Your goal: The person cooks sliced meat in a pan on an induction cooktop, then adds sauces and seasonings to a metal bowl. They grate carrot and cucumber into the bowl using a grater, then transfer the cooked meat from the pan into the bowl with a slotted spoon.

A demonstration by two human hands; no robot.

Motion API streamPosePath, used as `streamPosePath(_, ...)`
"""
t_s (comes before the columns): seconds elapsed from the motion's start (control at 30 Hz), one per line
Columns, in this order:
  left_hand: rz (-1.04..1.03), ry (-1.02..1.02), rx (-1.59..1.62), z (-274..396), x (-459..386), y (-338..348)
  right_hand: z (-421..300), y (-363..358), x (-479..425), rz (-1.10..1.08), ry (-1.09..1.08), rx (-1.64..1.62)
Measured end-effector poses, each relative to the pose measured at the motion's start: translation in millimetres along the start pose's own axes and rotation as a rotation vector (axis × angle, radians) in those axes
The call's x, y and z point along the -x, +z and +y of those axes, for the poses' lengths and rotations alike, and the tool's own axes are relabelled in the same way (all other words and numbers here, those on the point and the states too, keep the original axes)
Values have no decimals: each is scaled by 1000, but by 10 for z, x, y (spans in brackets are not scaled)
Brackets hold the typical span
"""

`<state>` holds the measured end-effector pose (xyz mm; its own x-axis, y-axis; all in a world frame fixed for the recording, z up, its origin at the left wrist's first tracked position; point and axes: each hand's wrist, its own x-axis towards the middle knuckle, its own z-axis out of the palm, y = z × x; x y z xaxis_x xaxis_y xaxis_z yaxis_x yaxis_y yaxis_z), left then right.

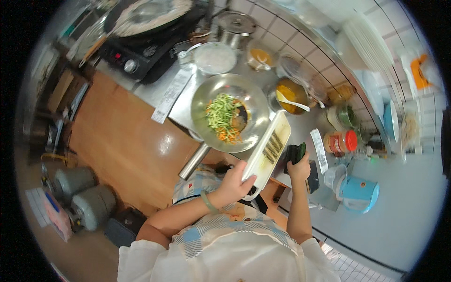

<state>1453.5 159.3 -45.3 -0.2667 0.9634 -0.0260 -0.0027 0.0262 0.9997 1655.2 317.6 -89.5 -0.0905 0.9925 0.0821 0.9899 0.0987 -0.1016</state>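
Observation:
My left hand (232, 187) grips the handle end of a white grater (257, 169) with rows of metal teeth. It is held at a slant, its far end by the right rim of a steel pan (201, 102). Inside the pan lie shredded green vegetable (222, 112), likely cucumber, orange shreds (227, 135) that look like carrot, and a dark sauce (242, 115). My right hand (299, 168), further right over the counter, has its fingers around a dark green piece (300, 151), perhaps a cucumber end. A black object (291, 155) beside it is partly covered by the fingers.
A bowl of yellow sauce (289, 91) with a white spoon stands beyond the pan. Printed paper slips (172, 95) lie on the steel counter (141, 88). To the right are a red-lidded jar (340, 141), a phone (313, 178) and a blue jug (359, 194). An induction cooker (141, 60) is upper left.

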Motion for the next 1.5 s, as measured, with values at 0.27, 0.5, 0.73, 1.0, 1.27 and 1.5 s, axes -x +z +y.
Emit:
streamPosePath(0.27, -255, -398, 401, -254, -191, 569, 483, -134, -151, 4, -50, -200)
streamPosePath(0.5, -157, -443, 431, -701, -415, 1050, 390, -90, 80, 44, -62, -676)
streamPosePath(0.73, -151, 37, -774, -729, -612, 1029, 202, -17, -23, -272, -60, -593)
streamPosePath(1.0, -35, 237, -1122, -759, -1468, 1229, 175, 85, -89, -349, -89, -437)
streamPosePath(1.27, 228, -260, -212, -889, -1310, 1123, 57, -175, -111, -438, -65, -101)
streamPosePath(1.5, -127, -578, 1331, -231, -13, 199, -89, -685, 103, -212, -541, -353)
